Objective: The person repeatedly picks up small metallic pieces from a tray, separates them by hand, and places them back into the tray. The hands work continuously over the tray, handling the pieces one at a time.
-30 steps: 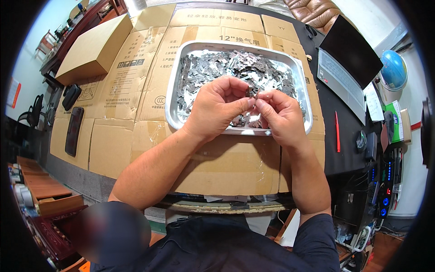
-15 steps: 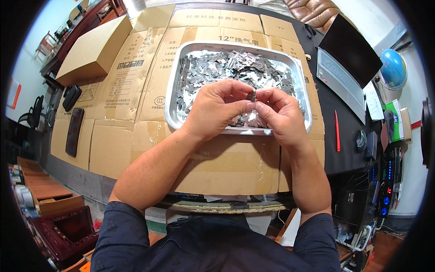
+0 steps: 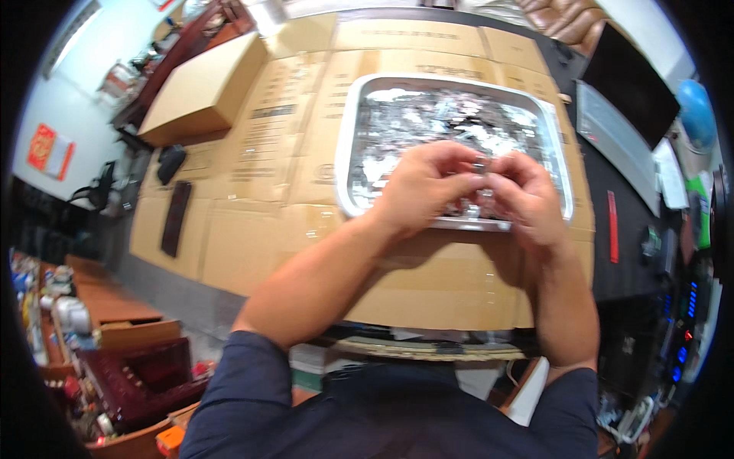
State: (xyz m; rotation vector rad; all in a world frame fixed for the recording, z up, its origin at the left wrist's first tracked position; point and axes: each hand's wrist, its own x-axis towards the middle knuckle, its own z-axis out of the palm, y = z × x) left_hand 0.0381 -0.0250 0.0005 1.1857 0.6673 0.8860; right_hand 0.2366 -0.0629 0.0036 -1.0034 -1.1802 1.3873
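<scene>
My left hand (image 3: 428,187) and my right hand (image 3: 531,203) meet over the near side of a shallow metal tray (image 3: 346,157). Between their pinched fingertips is a small dark, shiny metal piece (image 3: 482,165); motion blur hides its exact shape. Both hands are closed on it, thumbs toward each other. A thick layer of flat silvery and dark metal pieces (image 3: 428,115) fills the tray below. The near rim is partly behind my hands and wrists.
Flattened cardboard (image 3: 252,229) lies under the tray. A closed cardboard box (image 3: 202,88), a black case (image 3: 171,163) and a dark phone-like slab (image 3: 176,219) are at left. At right are an open laptop (image 3: 615,130), a red pen (image 3: 612,227) and a blue globe (image 3: 696,115).
The whole view has swung left, so tray, hands and table appear further right and blurred. My hands stay together over the tray, still pinching the small piece.
</scene>
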